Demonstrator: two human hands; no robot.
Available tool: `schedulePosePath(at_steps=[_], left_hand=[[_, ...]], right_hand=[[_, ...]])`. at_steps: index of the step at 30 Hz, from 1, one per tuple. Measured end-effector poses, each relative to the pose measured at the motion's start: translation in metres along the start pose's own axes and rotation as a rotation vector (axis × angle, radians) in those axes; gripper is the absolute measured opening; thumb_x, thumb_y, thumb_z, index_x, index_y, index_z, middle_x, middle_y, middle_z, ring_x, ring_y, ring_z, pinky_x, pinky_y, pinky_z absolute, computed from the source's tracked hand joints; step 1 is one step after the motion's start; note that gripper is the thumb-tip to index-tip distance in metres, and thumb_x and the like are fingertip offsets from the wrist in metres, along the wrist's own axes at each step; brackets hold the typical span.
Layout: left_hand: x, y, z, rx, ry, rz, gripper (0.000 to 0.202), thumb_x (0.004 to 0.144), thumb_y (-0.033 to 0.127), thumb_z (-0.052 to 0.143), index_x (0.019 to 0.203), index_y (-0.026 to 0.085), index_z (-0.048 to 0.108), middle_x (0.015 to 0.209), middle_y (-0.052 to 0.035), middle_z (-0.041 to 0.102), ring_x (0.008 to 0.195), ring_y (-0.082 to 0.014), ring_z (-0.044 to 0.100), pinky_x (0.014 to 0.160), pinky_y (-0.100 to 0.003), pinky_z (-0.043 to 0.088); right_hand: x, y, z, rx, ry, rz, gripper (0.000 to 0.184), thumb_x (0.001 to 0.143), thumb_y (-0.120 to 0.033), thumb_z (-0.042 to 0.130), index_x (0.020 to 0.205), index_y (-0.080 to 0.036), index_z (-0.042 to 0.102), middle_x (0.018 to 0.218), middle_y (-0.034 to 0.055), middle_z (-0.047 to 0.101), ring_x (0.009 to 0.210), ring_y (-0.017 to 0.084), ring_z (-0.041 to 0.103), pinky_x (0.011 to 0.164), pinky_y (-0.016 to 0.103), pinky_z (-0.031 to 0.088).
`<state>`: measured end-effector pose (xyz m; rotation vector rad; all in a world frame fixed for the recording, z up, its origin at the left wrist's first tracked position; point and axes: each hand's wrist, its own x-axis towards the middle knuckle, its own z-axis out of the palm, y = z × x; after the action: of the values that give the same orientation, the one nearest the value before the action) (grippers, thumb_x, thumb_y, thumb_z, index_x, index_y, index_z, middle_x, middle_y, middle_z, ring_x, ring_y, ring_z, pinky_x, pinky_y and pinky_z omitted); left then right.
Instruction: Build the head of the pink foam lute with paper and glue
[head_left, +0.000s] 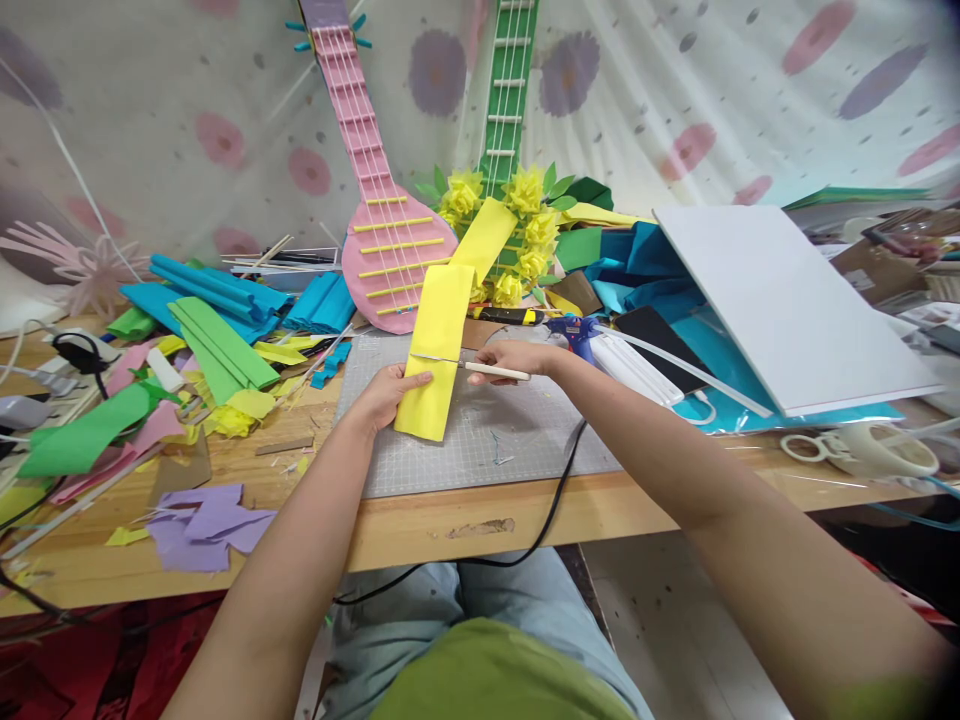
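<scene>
A long yellow crepe paper strip (437,318) hangs over the grey cutting mat (525,440), its upper part folded back toward the instruments. My left hand (390,393) pinches its left edge near the lower end, thumb on top. In my right hand (511,362) is a pair of scissors (495,371) with pale handles, closed round by the fingers. Their blades lie across the strip from the right, just above my left thumb. Behind stand a pink paper lute (397,250) with yellow bars and a green one (504,130) ringed with yellow paper flowers (541,228).
Blue and green paper rolls (225,345) and purple scraps (206,525) crowd the left. A glue gun (574,335), a yellow-black cutter (506,315) and a white board (787,310) lie to the right. A black cable (559,495) hangs over the table's front edge.
</scene>
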<state>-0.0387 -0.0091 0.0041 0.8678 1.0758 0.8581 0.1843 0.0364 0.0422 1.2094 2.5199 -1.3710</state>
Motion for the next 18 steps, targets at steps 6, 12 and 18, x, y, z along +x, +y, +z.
schedulePosePath(at_steps=[6, 12, 18], left_hand=[[0.002, -0.002, -0.001, -0.015, -0.009, 0.016, 0.030, 0.056, 0.023, 0.078, 0.081, 0.010, 0.067, 0.082, -0.0111, 0.072, 0.066, -0.0211, 0.067, 0.063, -0.031, 0.053], [0.005, -0.004, -0.004, -0.009, -0.016, 0.020, 0.036, 0.054, 0.026, 0.080, 0.084, 0.011, 0.067, 0.083, -0.0114, 0.072, 0.070, -0.0228, 0.067, 0.065, -0.032, 0.053], [0.005, -0.004, -0.004, 0.007, -0.014, 0.010, 0.032, 0.054, 0.025, 0.079, 0.081, 0.011, 0.068, 0.082, -0.0109, 0.072, 0.068, -0.0218, 0.067, 0.063, -0.030, 0.054]], right_hand=[[0.005, -0.005, 0.001, 0.005, 0.015, -0.013, 0.050, 0.069, -0.064, 0.057, 0.059, -0.018, 0.042, 0.047, -0.0058, 0.043, 0.043, 0.006, 0.038, 0.044, 0.021, 0.028], [0.008, -0.002, 0.002, 0.047, 0.011, 0.005, 0.049, 0.069, -0.063, 0.058, 0.059, -0.018, 0.042, 0.046, -0.0065, 0.042, 0.041, 0.006, 0.037, 0.043, 0.021, 0.027], [0.011, 0.002, 0.003, 0.029, 0.032, 0.004, 0.047, 0.069, -0.062, 0.058, 0.062, -0.018, 0.045, 0.047, -0.0070, 0.043, 0.042, 0.006, 0.038, 0.045, 0.021, 0.027]])
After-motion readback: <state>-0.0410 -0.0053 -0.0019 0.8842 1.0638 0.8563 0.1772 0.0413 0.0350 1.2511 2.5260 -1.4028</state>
